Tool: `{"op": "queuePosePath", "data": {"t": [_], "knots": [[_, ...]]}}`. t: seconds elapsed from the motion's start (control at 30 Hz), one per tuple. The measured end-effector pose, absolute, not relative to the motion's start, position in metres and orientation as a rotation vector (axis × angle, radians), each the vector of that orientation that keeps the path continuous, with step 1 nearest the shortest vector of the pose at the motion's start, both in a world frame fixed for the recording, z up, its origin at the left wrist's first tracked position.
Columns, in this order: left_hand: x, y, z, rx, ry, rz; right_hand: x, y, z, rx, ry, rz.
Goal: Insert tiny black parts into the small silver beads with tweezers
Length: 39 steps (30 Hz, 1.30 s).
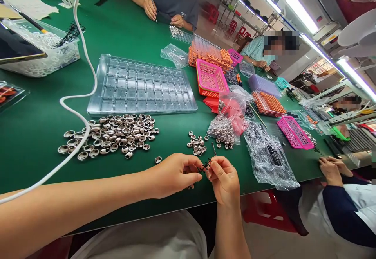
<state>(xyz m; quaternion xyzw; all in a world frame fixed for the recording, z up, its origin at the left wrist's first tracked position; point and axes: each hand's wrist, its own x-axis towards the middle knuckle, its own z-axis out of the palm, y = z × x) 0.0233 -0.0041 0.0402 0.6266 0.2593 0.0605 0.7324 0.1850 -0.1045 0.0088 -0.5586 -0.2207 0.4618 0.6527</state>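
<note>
My right hand (225,178) pinches a small black plastic piece with short prongs (206,166) between thumb and fingertips. From behind these fingers a thin metal tool tip (214,148) sticks up; the rest of it is hidden. My left hand (180,173) reaches in from the left, its fingers curled and closed on the other end of the black piece. Just beyond my hands lies a small group of silvery cup-shaped parts (197,143) with round openings. A larger heap of silvery rings or cups (117,132) spreads to the left, and one single part (158,159) lies near my left wrist.
A transparent compartment tray (143,85) lies beyond the heap. A white cable (66,159) crosses the left side. Plastic bags (226,128), bubble wrap (266,153) and a pink basket (212,77) stand right. A tub of white parts (44,61) is far left. Co-workers sit around the table.
</note>
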Motion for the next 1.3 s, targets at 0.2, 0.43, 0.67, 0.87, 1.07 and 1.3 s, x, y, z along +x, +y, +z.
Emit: {"op": "queuePosePath", "data": {"t": [0.2, 0.43, 0.67, 0.87, 1.07, 1.3], "knots": [[0.014, -0.008, 0.037, 2.055, 0.457, 0.517, 0.179, -0.115, 0.012, -1.339, -0.732, 0.732], [0.006, -0.008, 0.037, 2.674, 0.263, 1.083, 0.167, -0.126, 0.016, -1.334, -0.921, 0.502], [0.004, -0.005, 0.038, 2.774, 0.241, 1.085, 0.165, -0.128, 0.011, -1.354, -0.830, 0.538], [0.004, -0.001, 0.037, 2.855, 0.195, 1.061, 0.172, -0.127, 0.022, -1.285, -0.658, 0.828], [0.003, 0.002, 0.037, 2.875, 0.149, 1.057, 0.175, -0.126, 0.028, -1.269, -0.613, 1.089], [0.003, 0.001, 0.037, 2.869, 0.204, 1.104, 0.173, -0.127, 0.024, -1.358, -0.595, 1.072]]}}
